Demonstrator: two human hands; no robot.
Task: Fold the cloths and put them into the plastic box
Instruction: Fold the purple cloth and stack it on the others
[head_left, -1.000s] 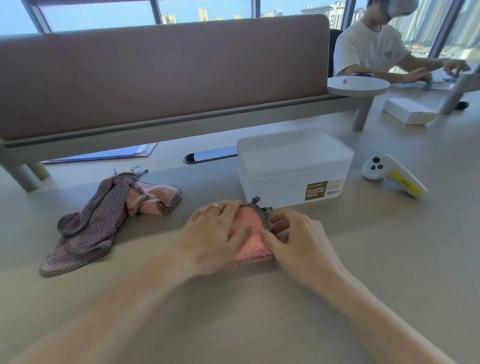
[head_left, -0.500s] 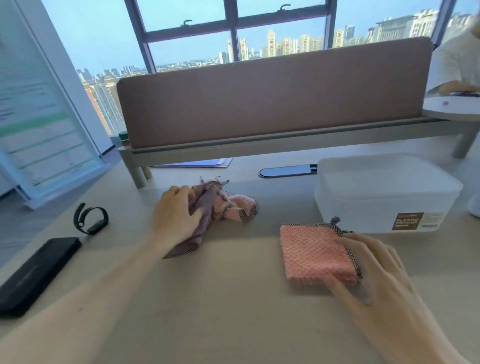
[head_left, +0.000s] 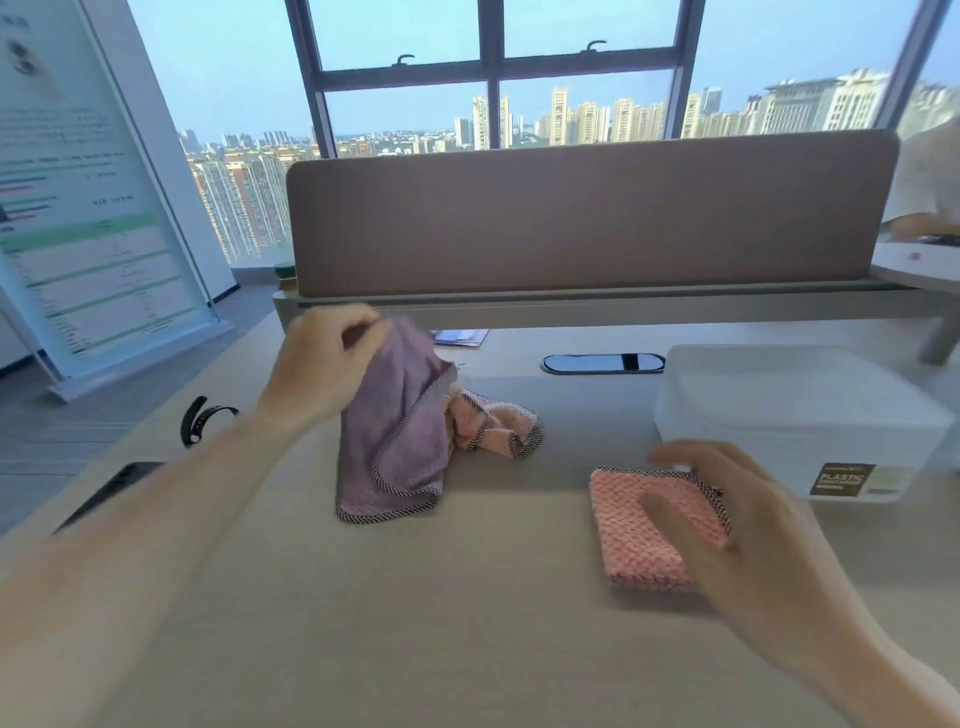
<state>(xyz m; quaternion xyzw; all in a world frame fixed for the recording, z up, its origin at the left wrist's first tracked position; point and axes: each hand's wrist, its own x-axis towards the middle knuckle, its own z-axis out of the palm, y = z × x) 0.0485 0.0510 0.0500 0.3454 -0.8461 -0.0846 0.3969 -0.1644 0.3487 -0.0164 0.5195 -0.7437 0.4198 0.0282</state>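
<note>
My left hand (head_left: 324, 364) pinches the top of a purple cloth (head_left: 397, 441) and holds it up, its lower hem still touching the desk. Behind it lies a crumpled pink cloth (head_left: 501, 423) with a checked border. A folded pink cloth (head_left: 641, 525) lies flat on the desk at the right. My right hand (head_left: 748, 535) rests on its right side, fingers spread over it. The white plastic box (head_left: 795, 410) with a brown label stands behind and to the right, its lid on.
A black wristband (head_left: 200, 418) and a dark phone (head_left: 111, 491) lie at the left desk edge. A brown divider panel (head_left: 587, 218) runs across the back, a black cable port (head_left: 602, 362) in front of it. A person's sleeve shows at far right.
My left hand left the folded pink cloth, took hold of the purple cloth and lifted it off the desk. My right hand stayed on the folded pink cloth. My view swung left.
</note>
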